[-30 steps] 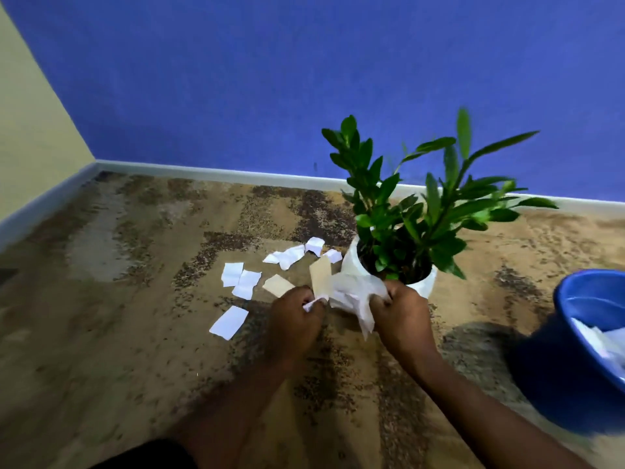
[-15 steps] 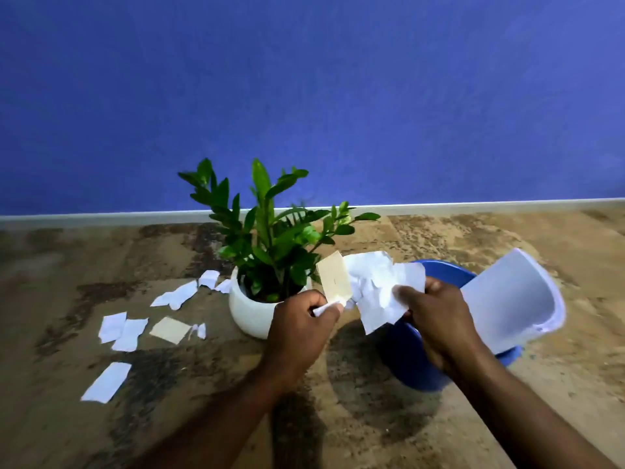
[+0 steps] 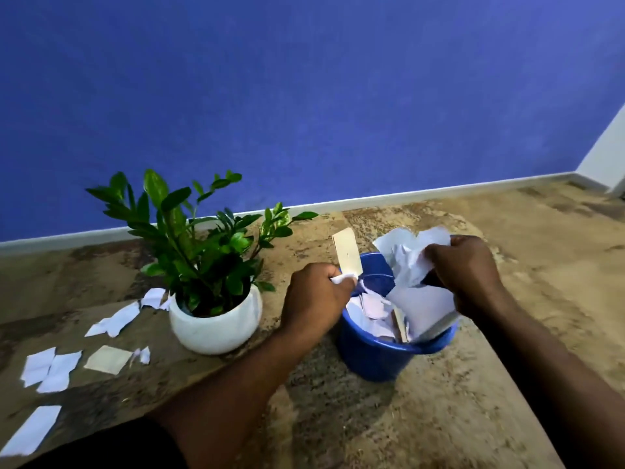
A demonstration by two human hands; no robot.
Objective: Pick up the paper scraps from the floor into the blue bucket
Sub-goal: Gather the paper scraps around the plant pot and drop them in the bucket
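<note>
The blue bucket [image 3: 372,360] stands on the floor at centre right, holding several paper pieces and a large curled white sheet [image 3: 422,306]. My left hand [image 3: 314,299] hovers at the bucket's left rim, gripping a beige paper strip [image 3: 348,252] and a bit of white paper. My right hand [image 3: 466,269] is over the bucket's far right side, clutching a crumpled bunch of white scraps [image 3: 409,255]. Loose white scraps [image 3: 50,367] and a beige scrap [image 3: 108,358] lie on the floor at left.
A green plant in a round white pot [image 3: 216,319] stands just left of the bucket, with scraps [image 3: 115,319] behind and beside it. The blue wall and its white skirting board [image 3: 406,198] run along the back. Brown mottled floor stretches right.
Both hands carried their paper from beside the plant pot over to the bucket. The view swung right, and the bucket now sits under my hands.
</note>
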